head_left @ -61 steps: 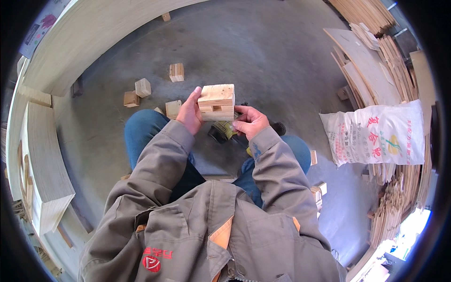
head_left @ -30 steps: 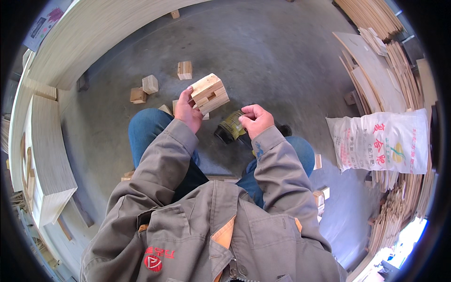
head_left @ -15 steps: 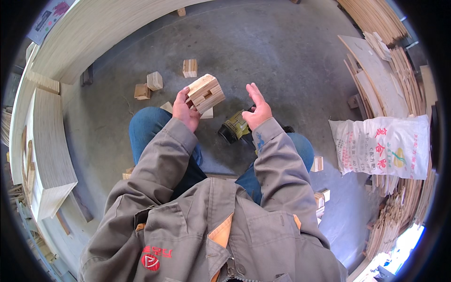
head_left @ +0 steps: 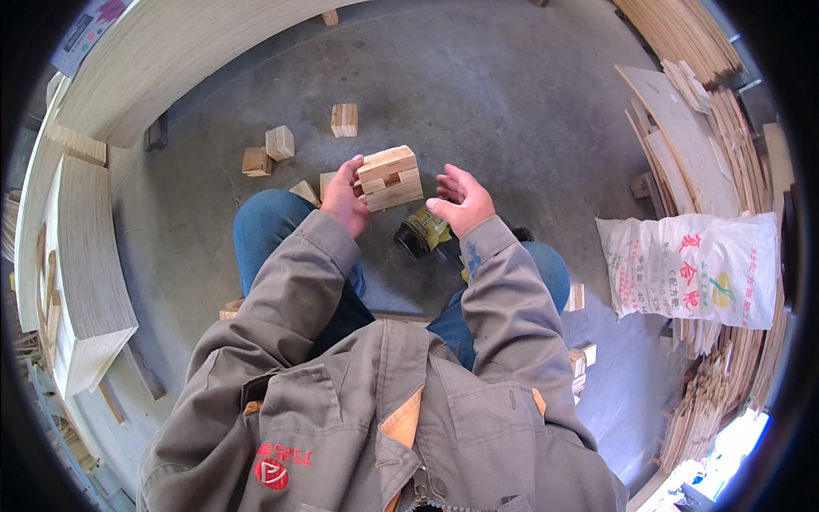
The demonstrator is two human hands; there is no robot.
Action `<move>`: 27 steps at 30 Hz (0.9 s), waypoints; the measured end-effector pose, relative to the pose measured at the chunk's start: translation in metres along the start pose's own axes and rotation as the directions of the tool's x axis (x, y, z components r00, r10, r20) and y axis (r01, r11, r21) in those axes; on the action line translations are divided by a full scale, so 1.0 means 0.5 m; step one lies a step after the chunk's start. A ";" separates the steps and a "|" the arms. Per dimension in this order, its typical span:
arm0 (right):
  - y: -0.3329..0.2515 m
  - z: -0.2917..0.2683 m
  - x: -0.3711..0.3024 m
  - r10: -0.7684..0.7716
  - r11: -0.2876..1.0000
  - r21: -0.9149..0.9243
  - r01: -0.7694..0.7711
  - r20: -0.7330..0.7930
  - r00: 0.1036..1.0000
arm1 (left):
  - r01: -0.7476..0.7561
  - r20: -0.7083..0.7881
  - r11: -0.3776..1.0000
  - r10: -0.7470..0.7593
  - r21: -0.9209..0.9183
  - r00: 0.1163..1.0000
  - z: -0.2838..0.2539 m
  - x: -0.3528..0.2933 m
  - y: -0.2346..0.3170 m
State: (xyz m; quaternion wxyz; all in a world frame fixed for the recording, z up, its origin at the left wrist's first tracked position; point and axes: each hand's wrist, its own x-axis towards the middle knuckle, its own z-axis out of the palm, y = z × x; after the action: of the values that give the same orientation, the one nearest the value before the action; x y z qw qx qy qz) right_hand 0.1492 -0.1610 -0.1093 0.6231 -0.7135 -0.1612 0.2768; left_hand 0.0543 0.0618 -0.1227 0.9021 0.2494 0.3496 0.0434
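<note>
My left hand (head_left: 345,200) grips a layered wooden block (head_left: 390,181) by its left side, holding it up in front of my knees. A small rectangular notch shows in the block's near face. Just to the right of it, my right hand (head_left: 465,201) is open, fingers curved and apart, with nothing in it. A gap lies between those fingers and the block. Below and between my hands, a yellow-green and black power tool (head_left: 424,230) rests low by my right knee, partly hidden by my right hand and sleeve.
Several wooden blocks lie on the concrete floor, including one ahead (head_left: 345,120) and a pair at left (head_left: 280,142). Stacked sheets (head_left: 94,273) line the left side. A white sack (head_left: 691,269) and piled wood strips (head_left: 725,384) stand at right.
The block in my left hand has turned more level and shifted slightly right. My right hand's fingers, raised earlier, have bent inward toward the block.
</note>
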 end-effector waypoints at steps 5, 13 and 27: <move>-0.009 0.009 -0.010 0.084 0.996 -0.023 -0.081 0.136 0.987 | 0.022 0.003 0.997 -0.022 0.070 1.000 0.017 -0.010 -0.010; -0.022 0.010 -0.017 0.030 0.996 -0.089 -0.015 0.161 0.987 | 0.079 0.051 0.986 -0.087 0.148 0.995 0.004 0.011 -0.024; -0.029 -0.006 -0.019 0.031 0.992 -0.119 -0.029 0.012 0.999 | 0.119 0.231 0.956 -0.183 0.268 0.956 0.046 -0.035 -0.016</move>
State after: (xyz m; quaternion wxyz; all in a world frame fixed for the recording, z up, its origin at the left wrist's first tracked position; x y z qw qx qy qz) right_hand 0.1451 -0.1664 -0.0931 0.5743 -0.7497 -0.1710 0.2809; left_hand 0.0553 0.0406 -0.1016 0.9011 0.3374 0.2523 -0.1029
